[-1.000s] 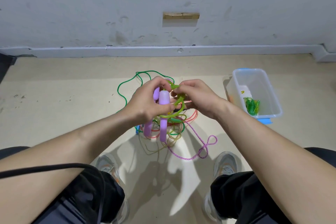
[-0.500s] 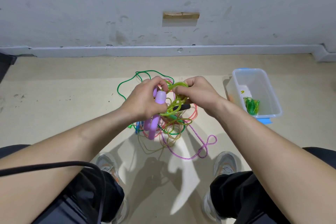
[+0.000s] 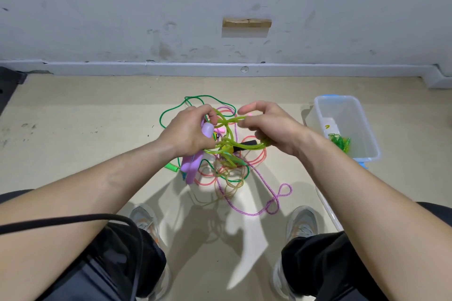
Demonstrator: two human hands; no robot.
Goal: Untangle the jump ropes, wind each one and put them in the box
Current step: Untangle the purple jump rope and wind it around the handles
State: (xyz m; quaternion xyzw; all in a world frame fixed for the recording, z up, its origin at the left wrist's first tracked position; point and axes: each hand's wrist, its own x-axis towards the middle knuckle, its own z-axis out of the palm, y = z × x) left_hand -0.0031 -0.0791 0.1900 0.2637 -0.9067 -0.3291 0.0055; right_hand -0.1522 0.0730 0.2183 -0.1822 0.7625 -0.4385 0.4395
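In the middle of the frame, the left hand (image 3: 188, 133) is curled around a pair of purple handles (image 3: 193, 166) that hang down from it, and also grips a yellow-green rope (image 3: 230, 129). The right hand (image 3: 274, 127) holds the same rope's other loops in its bent fingers, with thumb and forefinger apart above. Below both hands, the tangle of ropes (image 3: 232, 173) lies on the floor (image 3: 73, 129). The clear box (image 3: 347, 112) sits at right, with a wound green rope (image 3: 338, 140) inside.
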